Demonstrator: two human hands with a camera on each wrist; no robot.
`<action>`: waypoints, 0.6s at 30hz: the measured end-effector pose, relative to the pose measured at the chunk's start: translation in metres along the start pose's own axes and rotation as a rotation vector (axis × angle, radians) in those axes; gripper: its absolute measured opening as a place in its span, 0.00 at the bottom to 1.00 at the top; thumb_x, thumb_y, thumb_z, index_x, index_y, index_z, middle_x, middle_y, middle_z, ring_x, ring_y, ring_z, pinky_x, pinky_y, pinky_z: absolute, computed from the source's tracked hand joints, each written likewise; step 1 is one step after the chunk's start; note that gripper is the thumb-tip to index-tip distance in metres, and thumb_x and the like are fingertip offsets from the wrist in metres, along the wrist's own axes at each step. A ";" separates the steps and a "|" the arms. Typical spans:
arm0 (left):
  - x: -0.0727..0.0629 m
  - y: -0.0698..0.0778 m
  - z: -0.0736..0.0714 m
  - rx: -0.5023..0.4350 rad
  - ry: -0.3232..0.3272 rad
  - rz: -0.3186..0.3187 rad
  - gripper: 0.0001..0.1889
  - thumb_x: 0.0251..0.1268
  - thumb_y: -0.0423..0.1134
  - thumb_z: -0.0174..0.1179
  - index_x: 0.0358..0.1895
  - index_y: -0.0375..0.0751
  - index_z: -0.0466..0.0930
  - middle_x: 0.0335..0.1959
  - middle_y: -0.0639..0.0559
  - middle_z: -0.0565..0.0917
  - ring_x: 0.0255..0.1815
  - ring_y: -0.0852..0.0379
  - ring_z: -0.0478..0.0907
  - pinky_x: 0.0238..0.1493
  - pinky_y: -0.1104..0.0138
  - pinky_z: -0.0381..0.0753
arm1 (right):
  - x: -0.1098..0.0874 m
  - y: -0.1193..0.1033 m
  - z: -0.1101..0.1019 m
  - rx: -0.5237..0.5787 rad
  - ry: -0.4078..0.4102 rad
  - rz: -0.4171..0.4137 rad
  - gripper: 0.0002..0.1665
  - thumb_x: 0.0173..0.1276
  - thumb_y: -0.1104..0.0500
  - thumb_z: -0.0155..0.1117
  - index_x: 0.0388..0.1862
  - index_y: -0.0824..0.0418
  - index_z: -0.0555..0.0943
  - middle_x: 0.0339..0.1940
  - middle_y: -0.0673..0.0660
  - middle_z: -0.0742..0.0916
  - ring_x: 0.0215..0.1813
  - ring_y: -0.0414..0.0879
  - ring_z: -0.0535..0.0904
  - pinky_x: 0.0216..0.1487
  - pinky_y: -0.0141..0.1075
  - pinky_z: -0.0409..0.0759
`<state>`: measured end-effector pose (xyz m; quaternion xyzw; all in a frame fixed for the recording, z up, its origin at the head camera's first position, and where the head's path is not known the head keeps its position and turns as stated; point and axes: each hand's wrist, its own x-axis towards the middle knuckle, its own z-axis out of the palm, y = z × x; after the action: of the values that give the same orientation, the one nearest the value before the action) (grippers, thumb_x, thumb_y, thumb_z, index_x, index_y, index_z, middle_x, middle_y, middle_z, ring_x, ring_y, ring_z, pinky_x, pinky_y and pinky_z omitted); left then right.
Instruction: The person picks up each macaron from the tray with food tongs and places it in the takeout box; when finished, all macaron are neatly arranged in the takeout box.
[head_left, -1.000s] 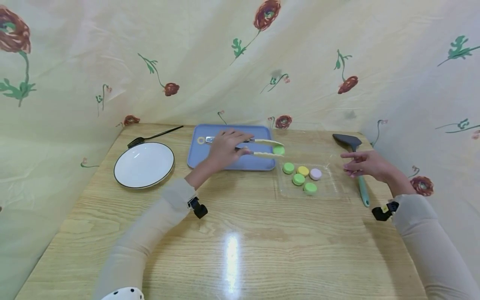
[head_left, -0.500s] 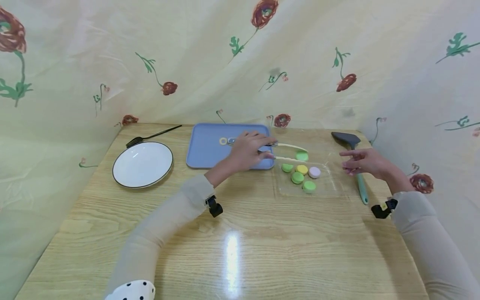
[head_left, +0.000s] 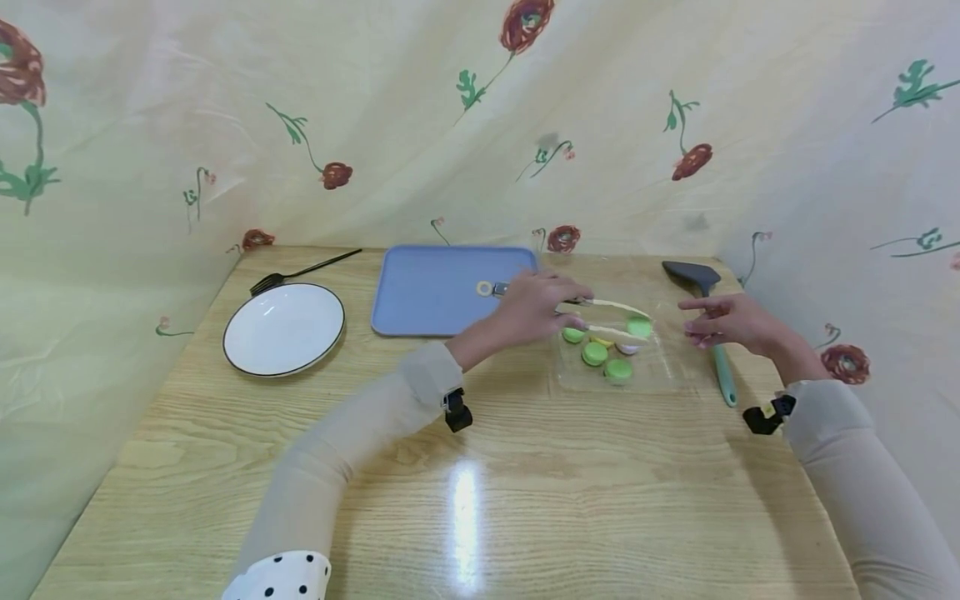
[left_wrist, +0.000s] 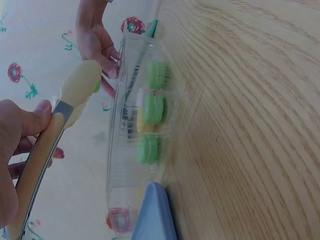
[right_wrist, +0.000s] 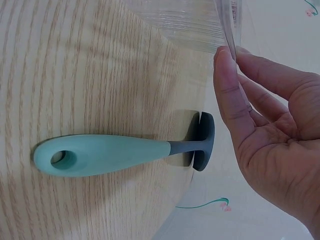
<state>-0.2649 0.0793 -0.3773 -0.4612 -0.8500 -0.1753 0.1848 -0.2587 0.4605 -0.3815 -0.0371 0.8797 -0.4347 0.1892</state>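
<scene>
My left hand (head_left: 534, 308) grips a pair of tongs (left_wrist: 47, 150) with cream tips. Between those tips, above the clear plastic box (head_left: 671, 371), is a green macaron (head_left: 639, 326). Inside the box sit several more macarons: green ones, such as the front macaron (head_left: 618, 371), with a yellow and a light purple one partly hidden by the tongs. At the box's right side my right hand (head_left: 738, 323) pinches the thin clear rim (right_wrist: 227, 30) between thumb and finger. Just below that hand lies a spatula (right_wrist: 105, 154) with a mint handle and dark head.
A blue tray (head_left: 442, 292) lies left of the box, at the back of the wooden table (head_left: 390, 517). Farther left are a white dark-rimmed plate (head_left: 283, 331) and a black fork (head_left: 300, 272). A floral cloth (head_left: 420, 117) hangs behind the table.
My left hand has moved right with the tongs, carrying the green macaron from the tray's right edge to over the box. The right hand stays at the box's side.
</scene>
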 end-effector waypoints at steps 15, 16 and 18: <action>0.012 0.016 0.031 -0.062 -0.092 -0.020 0.27 0.62 0.59 0.67 0.61 0.53 0.84 0.55 0.60 0.88 0.49 0.60 0.82 0.44 0.70 0.73 | 0.003 0.002 -0.001 -0.010 -0.001 0.005 0.38 0.78 0.61 0.60 0.77 0.77 0.58 0.38 0.52 0.92 0.39 0.43 0.89 0.45 0.42 0.88; 0.012 0.017 0.032 -0.059 -0.093 -0.020 0.27 0.62 0.59 0.67 0.61 0.53 0.84 0.55 0.61 0.88 0.48 0.60 0.82 0.45 0.69 0.73 | 0.003 0.002 -0.001 -0.011 -0.002 0.005 0.38 0.78 0.61 0.60 0.77 0.77 0.58 0.38 0.52 0.92 0.39 0.43 0.89 0.45 0.42 0.88; 0.013 0.019 0.033 -0.069 -0.097 -0.023 0.27 0.62 0.59 0.68 0.61 0.52 0.84 0.55 0.60 0.88 0.46 0.60 0.82 0.43 0.68 0.72 | 0.003 0.002 -0.001 -0.012 -0.003 0.004 0.38 0.78 0.61 0.60 0.77 0.77 0.58 0.38 0.51 0.91 0.39 0.43 0.89 0.45 0.42 0.88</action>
<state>-0.2601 0.1141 -0.3971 -0.4655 -0.8566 -0.1841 0.1252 -0.2617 0.4620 -0.3835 -0.0371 0.8820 -0.4291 0.1915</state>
